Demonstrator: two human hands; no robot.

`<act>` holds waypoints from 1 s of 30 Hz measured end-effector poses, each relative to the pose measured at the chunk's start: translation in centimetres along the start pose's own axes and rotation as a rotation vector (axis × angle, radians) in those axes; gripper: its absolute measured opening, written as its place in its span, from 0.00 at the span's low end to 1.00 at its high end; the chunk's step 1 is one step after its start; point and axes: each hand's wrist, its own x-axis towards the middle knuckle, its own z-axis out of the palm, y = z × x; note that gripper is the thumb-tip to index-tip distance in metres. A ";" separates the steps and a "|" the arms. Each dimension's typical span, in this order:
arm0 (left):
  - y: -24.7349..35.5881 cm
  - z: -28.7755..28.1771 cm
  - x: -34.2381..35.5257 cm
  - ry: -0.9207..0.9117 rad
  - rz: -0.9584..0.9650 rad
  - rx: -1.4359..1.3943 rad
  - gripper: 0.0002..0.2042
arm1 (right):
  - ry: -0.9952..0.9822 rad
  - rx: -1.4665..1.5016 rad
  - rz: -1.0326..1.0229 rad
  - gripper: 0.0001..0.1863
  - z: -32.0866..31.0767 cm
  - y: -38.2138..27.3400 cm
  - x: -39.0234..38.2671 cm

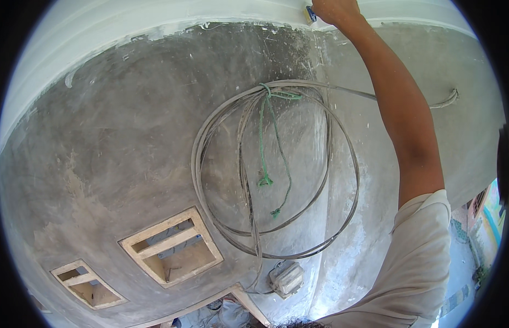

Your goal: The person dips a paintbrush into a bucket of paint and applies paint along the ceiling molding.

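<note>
At the top edge, my right hand point(336, 10) is raised to the white moulded band point(238, 11) where it meets the bare grey wall point(128, 120). Its fingers are closed on a small blue and yellow tool point(310, 15), which is partly cut off, so its kind is unclear. My right arm stretches up from the lower right in a pale short sleeve point(418, 246). White paint runs unevenly along the band's lower border. My left hand is outside the picture.
A large coil of grey cable point(196, 169), tied with green cord point(261, 142), hangs on the wall below my hand. Beneath it sits a small grey box point(287, 279). Two framed openings point(169, 245) are at lower left. A cable end point(451, 99) sticks out at right.
</note>
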 end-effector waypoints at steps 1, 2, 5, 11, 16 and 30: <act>0.4 0.0 -0.7 -0.007 0.021 0.039 0.21 | 0.049 0.034 -0.008 0.10 -0.9 -2.1 0.0; 0.1 0.0 -1.1 0.004 0.012 0.025 0.21 | 0.074 0.077 -0.053 0.10 -1.9 -3.8 -0.4; -1.2 -0.6 -1.8 -0.006 0.005 -0.019 0.21 | 0.209 0.178 -0.187 0.10 -5.8 -9.3 0.1; -4.6 0.4 -0.8 -0.040 0.064 -0.157 0.20 | 0.407 0.381 -0.414 0.12 -15.6 -15.9 1.0; -4.6 0.9 -2.1 0.014 0.027 -0.058 0.20 | 0.298 0.409 -0.487 0.12 -20.4 -17.3 2.4; -3.3 1.7 -4.5 0.055 0.083 -0.171 0.21 | -0.067 1.143 -0.044 0.13 -0.9 -1.7 0.5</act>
